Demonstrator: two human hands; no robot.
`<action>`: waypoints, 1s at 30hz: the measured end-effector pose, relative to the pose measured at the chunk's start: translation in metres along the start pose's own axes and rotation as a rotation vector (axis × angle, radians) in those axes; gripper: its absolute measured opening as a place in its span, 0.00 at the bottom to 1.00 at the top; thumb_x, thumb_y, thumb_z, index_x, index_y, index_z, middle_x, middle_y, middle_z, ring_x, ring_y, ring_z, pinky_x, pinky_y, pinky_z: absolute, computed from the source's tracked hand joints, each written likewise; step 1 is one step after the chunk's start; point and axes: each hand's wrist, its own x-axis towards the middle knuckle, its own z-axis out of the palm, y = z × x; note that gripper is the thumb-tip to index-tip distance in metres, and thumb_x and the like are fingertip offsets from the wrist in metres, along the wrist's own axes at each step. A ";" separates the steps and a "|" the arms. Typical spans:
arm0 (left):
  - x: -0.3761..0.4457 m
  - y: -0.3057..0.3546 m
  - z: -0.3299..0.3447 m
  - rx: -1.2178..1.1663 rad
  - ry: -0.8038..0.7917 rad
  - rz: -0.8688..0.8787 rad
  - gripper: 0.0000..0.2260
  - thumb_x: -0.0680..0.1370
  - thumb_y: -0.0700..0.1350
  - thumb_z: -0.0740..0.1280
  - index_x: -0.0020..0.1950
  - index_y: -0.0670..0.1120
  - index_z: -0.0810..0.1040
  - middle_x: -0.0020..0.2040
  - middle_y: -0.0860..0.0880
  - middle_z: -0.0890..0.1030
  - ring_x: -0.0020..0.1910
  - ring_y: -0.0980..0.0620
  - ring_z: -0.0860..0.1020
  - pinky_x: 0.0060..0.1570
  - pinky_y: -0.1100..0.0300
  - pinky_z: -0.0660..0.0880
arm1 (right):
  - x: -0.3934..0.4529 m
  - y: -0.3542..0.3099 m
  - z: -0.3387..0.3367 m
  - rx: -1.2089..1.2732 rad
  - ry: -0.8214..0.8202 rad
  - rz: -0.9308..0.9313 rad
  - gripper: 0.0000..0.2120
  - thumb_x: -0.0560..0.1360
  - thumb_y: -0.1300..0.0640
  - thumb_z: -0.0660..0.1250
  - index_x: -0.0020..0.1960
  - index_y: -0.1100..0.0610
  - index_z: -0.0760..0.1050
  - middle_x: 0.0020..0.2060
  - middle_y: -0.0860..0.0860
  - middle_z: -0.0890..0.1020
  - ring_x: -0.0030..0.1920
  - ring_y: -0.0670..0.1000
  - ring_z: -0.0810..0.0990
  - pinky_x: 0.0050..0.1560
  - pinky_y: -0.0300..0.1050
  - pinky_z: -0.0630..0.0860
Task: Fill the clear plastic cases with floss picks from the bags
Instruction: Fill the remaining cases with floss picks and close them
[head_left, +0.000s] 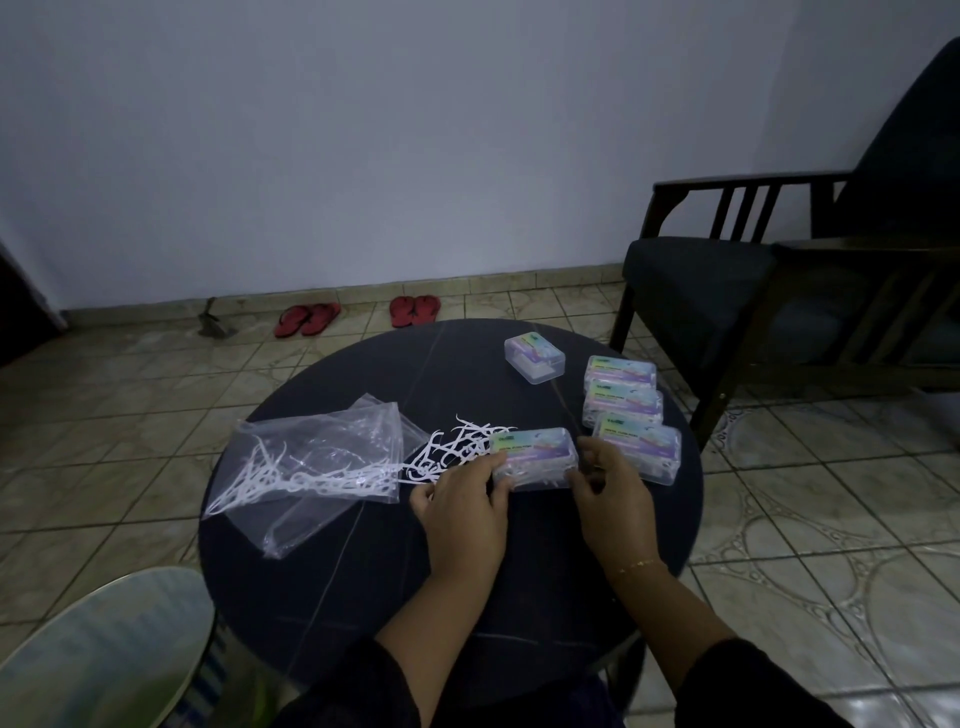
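A clear plastic case with a rainbow label and white floss picks inside sits near the middle of the round dark table. My left hand grips its left end and my right hand grips its right end. Loose white floss picks lie in a heap just left of the case. Two clear plastic bags lie further left, with several picks inside. Three labelled cases stand in a row at the right, and one more case sits at the far side.
A dark armchair stands close to the table's right side. Two pairs of red sandals lie on the tiled floor by the wall. A pale round object sits at the lower left.
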 end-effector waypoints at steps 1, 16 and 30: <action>0.000 0.000 0.000 -0.002 0.002 0.002 0.11 0.77 0.50 0.67 0.60 0.57 0.78 0.49 0.57 0.81 0.50 0.60 0.75 0.60 0.57 0.57 | -0.001 0.000 0.000 -0.029 -0.009 -0.032 0.15 0.77 0.61 0.65 0.63 0.53 0.74 0.51 0.45 0.75 0.52 0.42 0.73 0.56 0.36 0.68; -0.001 -0.002 0.007 0.096 0.071 0.139 0.10 0.72 0.44 0.73 0.52 0.52 0.82 0.54 0.56 0.82 0.51 0.55 0.80 0.50 0.60 0.55 | 0.002 0.003 0.004 -0.183 -0.038 -0.032 0.15 0.80 0.62 0.60 0.65 0.59 0.74 0.58 0.56 0.78 0.58 0.51 0.75 0.57 0.32 0.62; -0.001 0.006 -0.001 0.067 -0.029 0.098 0.20 0.75 0.55 0.67 0.65 0.51 0.70 0.61 0.57 0.75 0.63 0.57 0.70 0.56 0.62 0.49 | -0.006 -0.004 0.000 -0.114 -0.063 0.047 0.12 0.81 0.58 0.58 0.62 0.56 0.73 0.56 0.54 0.79 0.56 0.51 0.77 0.53 0.39 0.70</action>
